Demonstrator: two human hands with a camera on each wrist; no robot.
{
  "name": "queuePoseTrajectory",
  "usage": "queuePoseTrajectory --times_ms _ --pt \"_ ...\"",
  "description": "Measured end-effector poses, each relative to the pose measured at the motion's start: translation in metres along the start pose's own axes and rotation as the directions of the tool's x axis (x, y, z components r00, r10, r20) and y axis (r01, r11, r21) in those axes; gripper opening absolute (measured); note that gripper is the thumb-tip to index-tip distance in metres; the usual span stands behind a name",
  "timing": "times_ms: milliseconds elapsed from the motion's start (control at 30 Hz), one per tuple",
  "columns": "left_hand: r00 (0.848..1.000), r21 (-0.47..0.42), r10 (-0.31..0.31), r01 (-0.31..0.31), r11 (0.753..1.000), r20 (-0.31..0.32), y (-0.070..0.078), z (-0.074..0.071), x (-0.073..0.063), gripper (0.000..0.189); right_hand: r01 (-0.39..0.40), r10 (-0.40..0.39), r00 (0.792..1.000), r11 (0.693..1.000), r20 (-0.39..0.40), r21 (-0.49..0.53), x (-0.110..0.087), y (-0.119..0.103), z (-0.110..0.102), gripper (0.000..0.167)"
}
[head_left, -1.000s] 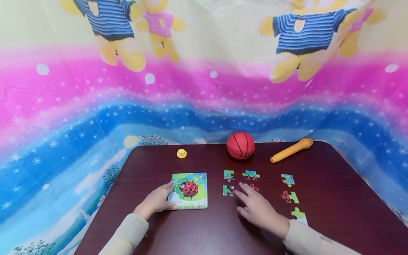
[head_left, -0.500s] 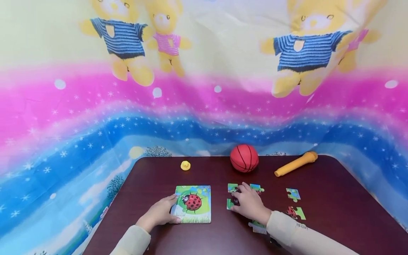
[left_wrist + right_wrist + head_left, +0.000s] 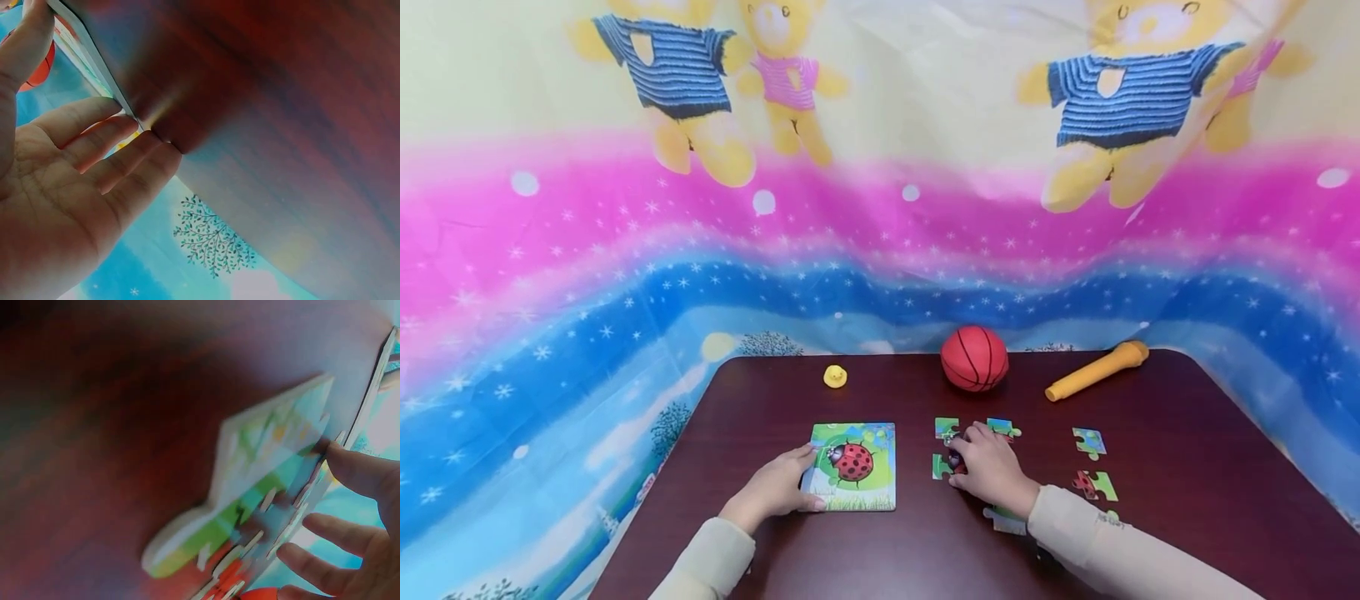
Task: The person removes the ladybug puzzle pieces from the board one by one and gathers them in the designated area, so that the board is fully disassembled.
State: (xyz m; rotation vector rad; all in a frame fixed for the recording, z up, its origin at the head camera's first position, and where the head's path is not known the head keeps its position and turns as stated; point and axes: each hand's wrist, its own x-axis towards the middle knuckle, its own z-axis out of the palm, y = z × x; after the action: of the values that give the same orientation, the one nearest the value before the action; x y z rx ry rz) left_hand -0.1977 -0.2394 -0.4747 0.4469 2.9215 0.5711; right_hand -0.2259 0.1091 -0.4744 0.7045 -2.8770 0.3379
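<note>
A square ladybug picture board [image 3: 872, 492] lies left of centre on the dark tabletop. My left hand [image 3: 767, 492] rests at its left edge, thumb by the near corner; in the left wrist view the fingers [image 3: 125, 169] reach straight to the edge. My right hand [image 3: 996, 471] is over the loose jigsaw pieces, its thumb and forefinger around a green puzzle piece [image 3: 939, 467] with the ladybug's dark head. Another puzzle piece [image 3: 946, 427] lies just beyond it. The right wrist view shows the other fingers spread, with a grass-patterned piece [image 3: 269, 444] in the foreground.
A small yellow duck [image 3: 835, 377], a red toy basketball [image 3: 974, 358] and an orange toy microphone [image 3: 1097, 372] stand along the back. More pieces lie to the right, including a blue one [image 3: 1088, 442] and a red-and-green one [image 3: 1097, 485]. A bear-print cloth [image 3: 865, 208] hangs behind.
My right hand has moved forward and left onto the ladybug-head piece, then stayed there over the last half second. The left hand keeps its place at the board. The head view has tilted slightly.
</note>
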Motion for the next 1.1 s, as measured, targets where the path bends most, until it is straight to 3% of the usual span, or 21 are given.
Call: queuePoseTrajectory --times_ms 133,467,833,967,1100 --pt "1.000 0.017 -0.002 0.002 1.000 0.004 -0.001 0.000 0.000 0.085 -0.003 0.003 1.000 1.000 0.017 -0.011 0.003 0.003 0.001 0.038" --pt "1.000 0.015 -0.015 0.015 1.000 -0.001 0.003 -0.002 -0.002 0.085 0.080 -0.080 0.997 0.997 0.011 -0.010 0.005 0.010 0.002 0.031" --pt "1.000 0.022 -0.021 0.021 1.000 -0.003 0.002 0.000 -0.002 0.087 0.052 -0.052 0.999 0.999 0.011 -0.012 0.005 0.011 0.003 0.038" --pt "1.000 0.024 -0.023 0.023 0.999 0.004 0.002 0.000 -0.002 0.086 0.043 -0.043 0.999 0.999 -0.003 -0.023 0.004 -0.002 0.000 0.048" --pt "1.000 0.033 -0.021 0.021 0.999 0.002 0.002 -0.002 0.000 0.085 0.128 -0.127 0.991 0.992 -0.040 0.022 0.010 -0.033 -0.009 0.041"
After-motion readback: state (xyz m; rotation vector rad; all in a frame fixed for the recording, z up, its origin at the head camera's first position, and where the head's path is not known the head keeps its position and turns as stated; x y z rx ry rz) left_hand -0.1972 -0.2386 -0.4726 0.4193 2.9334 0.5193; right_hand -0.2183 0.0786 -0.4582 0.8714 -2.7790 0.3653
